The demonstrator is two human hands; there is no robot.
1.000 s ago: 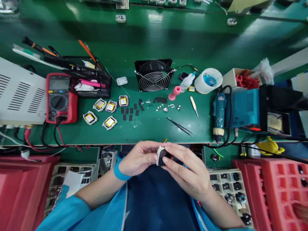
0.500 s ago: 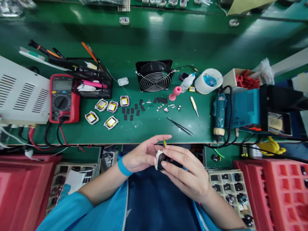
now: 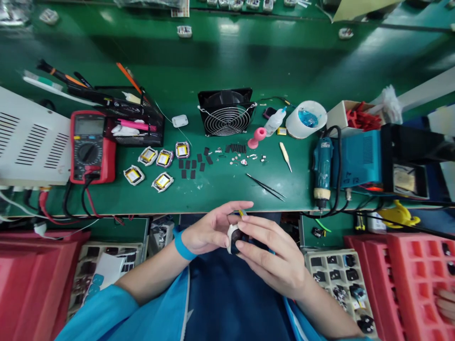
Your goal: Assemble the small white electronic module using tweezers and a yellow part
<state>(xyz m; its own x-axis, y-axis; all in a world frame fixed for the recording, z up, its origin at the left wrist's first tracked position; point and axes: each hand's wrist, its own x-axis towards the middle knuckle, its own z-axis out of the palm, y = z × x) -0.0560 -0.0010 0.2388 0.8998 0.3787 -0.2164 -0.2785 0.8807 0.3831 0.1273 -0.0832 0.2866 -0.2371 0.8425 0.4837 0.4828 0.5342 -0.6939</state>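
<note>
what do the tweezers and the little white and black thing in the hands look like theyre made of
Tweezers: likely metal with a dark, slightly glossy finish, judging by the thin, stiff, pointed arms. Small casing, held between the left hand and right hand: probably moulded plastic, a smooth white shell around a glossy black face; too small to be sure.
</note>
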